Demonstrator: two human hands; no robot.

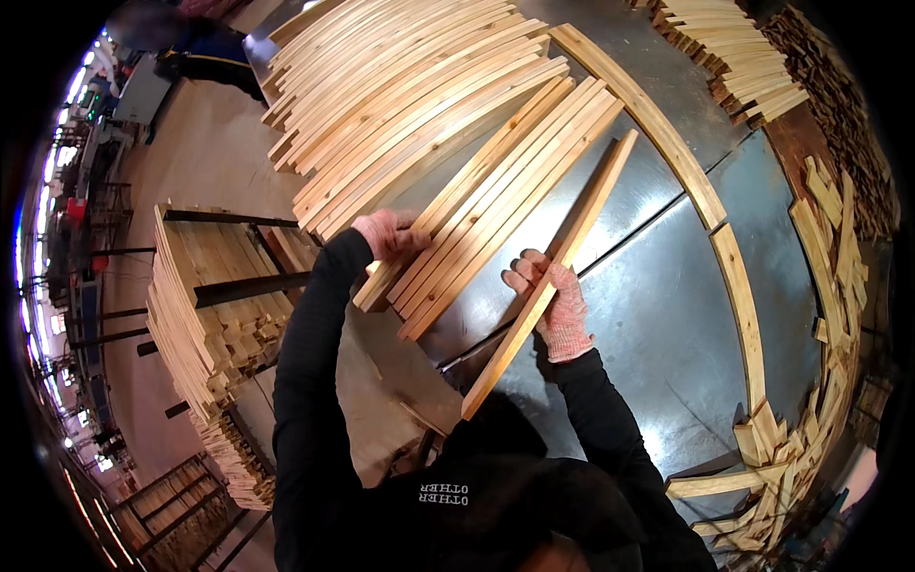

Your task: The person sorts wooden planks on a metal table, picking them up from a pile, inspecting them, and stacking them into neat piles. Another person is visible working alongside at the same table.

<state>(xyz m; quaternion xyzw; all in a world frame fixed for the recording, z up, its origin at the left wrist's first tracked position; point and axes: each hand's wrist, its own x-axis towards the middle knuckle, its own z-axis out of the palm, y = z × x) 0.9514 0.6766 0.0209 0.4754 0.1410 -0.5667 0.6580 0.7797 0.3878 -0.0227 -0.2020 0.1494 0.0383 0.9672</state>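
My right hand (559,303), in a pinkish knit glove, is closed around a long wooden strip (599,196) and holds it slantwise above the metal table (658,315). To its left lies a small group of wooden strips (519,195), side by side. My left hand (393,234), gloved alike, curls its fingers over the left edge of that group, near its closer end; its thumb is hidden. Beyond it, a wide row of similar wooden strips (410,91) covers the far left of the table.
Long wooden battens (658,124) run along the table's right part. Past them lie loose offcuts (829,276) and another row of strips (729,48). At left, stacked boards (224,315) stand with dark metal bars (250,288). Another person (214,52) is at the far left.
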